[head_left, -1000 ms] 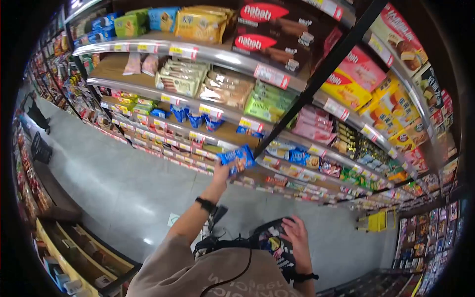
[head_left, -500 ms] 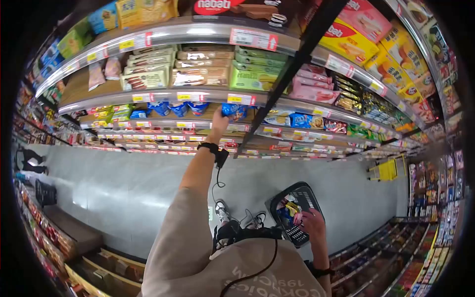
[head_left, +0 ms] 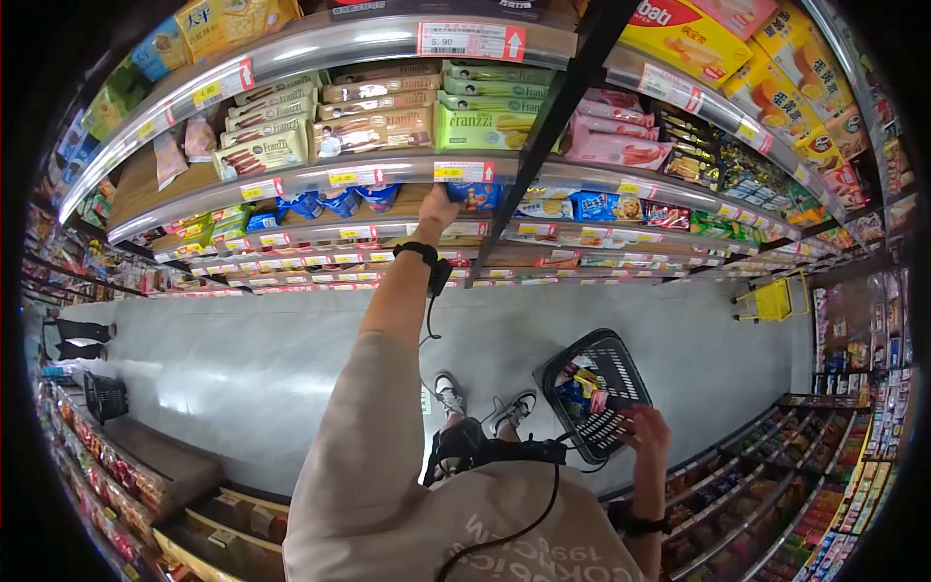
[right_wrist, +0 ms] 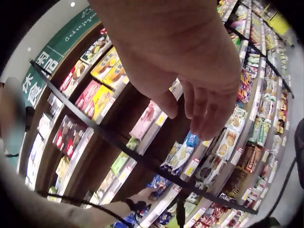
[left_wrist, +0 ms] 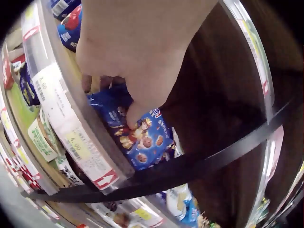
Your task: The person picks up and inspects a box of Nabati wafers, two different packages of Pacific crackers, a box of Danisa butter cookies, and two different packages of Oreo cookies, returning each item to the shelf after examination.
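Note:
In the head view my left hand [head_left: 438, 209] reaches into a lower shelf and grips a blue snack packet [head_left: 480, 197] beside the black upright. The left wrist view shows the left hand [left_wrist: 137, 57] from above, its thumb over the packet [left_wrist: 148, 146]; its other fingers are partly hidden behind the packet's top edge. The packet lies tilted just behind the price-label strip [left_wrist: 76, 135]. My right hand [head_left: 648, 436] is held near the basket's right side, fingers loosely bent and holding nothing; the right wrist view shows this hand [right_wrist: 190, 71] with its fingers hanging down.
Other blue packets [head_left: 339, 202] stand left of my left hand. Franzzi packs [head_left: 485, 126] fill the shelf above. A black basket [head_left: 632, 373] with several packages is on the floor near my shoes [head_left: 448, 391]. Farther right stands a yellow cart [head_left: 776, 299].
My left hand has carried the blue packet up and forward from in front of the shelves into the lower shelf. My right hand has moved down and to the right, and the basket has come into fuller view.

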Demonstrator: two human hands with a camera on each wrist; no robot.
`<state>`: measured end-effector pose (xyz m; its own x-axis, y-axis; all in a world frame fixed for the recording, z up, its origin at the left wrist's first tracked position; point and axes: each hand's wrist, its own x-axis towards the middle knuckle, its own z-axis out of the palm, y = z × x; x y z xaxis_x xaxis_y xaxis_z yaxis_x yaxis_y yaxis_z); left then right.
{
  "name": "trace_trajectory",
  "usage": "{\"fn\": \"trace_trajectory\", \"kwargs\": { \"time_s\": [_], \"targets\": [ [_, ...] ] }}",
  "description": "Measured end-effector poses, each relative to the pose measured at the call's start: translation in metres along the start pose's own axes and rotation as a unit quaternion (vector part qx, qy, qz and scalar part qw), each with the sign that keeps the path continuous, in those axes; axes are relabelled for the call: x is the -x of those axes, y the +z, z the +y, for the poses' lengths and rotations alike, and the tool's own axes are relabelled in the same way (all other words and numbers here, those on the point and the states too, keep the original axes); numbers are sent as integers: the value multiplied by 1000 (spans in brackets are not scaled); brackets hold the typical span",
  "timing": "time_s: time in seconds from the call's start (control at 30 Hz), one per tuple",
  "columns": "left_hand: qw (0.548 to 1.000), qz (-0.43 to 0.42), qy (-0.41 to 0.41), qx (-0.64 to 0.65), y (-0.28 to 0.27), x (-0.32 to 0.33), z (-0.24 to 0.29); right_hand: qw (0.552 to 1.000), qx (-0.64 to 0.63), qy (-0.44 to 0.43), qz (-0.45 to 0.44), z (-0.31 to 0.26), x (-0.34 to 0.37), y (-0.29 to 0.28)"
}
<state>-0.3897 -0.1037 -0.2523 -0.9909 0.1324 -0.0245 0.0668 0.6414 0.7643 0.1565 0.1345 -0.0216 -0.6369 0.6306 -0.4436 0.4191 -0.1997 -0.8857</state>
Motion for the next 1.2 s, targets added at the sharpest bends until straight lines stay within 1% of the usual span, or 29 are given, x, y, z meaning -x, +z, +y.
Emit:
{"fn": "trace_trajectory", "kwargs": {
  "time_s": [0.03, 0.1, 0.13, 0.17, 0.23, 0.27, 0.33, 0.4, 0.43, 0.47, 0.5, 0.53, 0.57, 0.6, 0.63, 0.67, 0.7, 0.73, 0.77, 0.8, 0.87, 0.9, 0.93, 0.97, 1.0, 1.03, 1.07, 1.13, 1.2],
  "targets": [
    [1000, 18, 16, 19, 1, 2, -3, 1000, 1, 8, 27, -8, 0, -3],
    [996, 55, 50, 57, 4, 3, -18, 999, -20, 17, 28, -4, -7, -19],
    [992, 74, 66, 75, -2, 10, -13, 999, -31, 23, 27, 0, -11, -26],
    [988, 113, 93, 49, -7, 22, -10, 996, -71, 42, 23, 3, -14, -30],
    [966, 206, 93, 127, -21, 58, -6, 985, -150, 80, 16, 12, -21, -40],
    [950, 248, 95, 165, -26, 78, -6, 979, -194, 70, -3, 36, -34, -57],
    [946, 244, 80, 198, -12, 124, -43, 959, -279, 51, -23, 126, -71, -105],
    [968, 106, -20, 228, -12, 192, -67, 953, -294, 58, -36, 216, -96, -154],
    [971, 7, -60, 231, -1, 229, -98, 980, -199, 17, -9, 281, -106, -181],
    [964, -88, -97, 230, 11, 259, -151, 966, -244, 66, 54, 287, -100, -191],
    [962, -189, -182, 70, 40, 294, -259, 942, -291, 109, 123, 288, -91, -199],
    [975, -143, 20, -168, 40, 356, -311, 825, -472, 221, 219, 253, -81, -174],
    [950, -254, -141, -114, 22, 395, -332, 835, -474, 203, 192, 257, -77, -173],
    [884, -352, -301, -62, 1, 429, -346, 844, -475, 187, 163, 263, -71, -172],
    [866, -293, -384, 131, -15, 462, -351, 853, -476, 169, 132, 266, -71, -170],
    [839, -277, -463, 72, -30, 472, -309, 904, -403, 100, 102, 275, -75, -167],
    [817, -270, -505, 66, -42, 483, -279, 943, -323, 33, 76, 289, -74, -165],
    [787, -286, -535, 114, -43, 490, -297, 916, -373, 113, 95, 284, -72, -165],
    [780, -322, -533, 60, -49, 487, -283, 877, -424, 189, 123, 277, -70, -164],
    [770, -355, -530, 9, -53, 479, -263, 869, -423, 211, 146, 279, -72, -162],
    [794, -377, -476, -21, -50, 452, -240, 850, -424, 250, 187, 285, -77, -159],
    [819, -368, -440, -24, -44, 435, -219, 841, -445, 244, 188, 301, -80, -160],
    [837, -364, -409, 10, -34, 413, -221, 832, -459, 248, 192, 305, -82, -159],
    [861, -359, -352, 70, -18, 394, -229, 823, -471, 252, 196, 306, -85, -155],
    [885, -338, -312, 75, -4, 376, -197, 814, -482, 256, 201, 309, -86, -153],
    [894, -338, -292, 41, 4, 356, -137, 816, -492, 245, 177, 326, -92, -153],
    [901, -344, -263, 24, 14, 340, -92, 825, -472, 254, 179, 328, -94, -153],
    [911, -356, -201, 57, 39, 320, -45, 842, -437, 262, 176, 321, -102, -147],
    [914, -375, -136, 67, 62, 318, -16, 859, -380, 301, 162, 335, -111, -150]
  ]
}}
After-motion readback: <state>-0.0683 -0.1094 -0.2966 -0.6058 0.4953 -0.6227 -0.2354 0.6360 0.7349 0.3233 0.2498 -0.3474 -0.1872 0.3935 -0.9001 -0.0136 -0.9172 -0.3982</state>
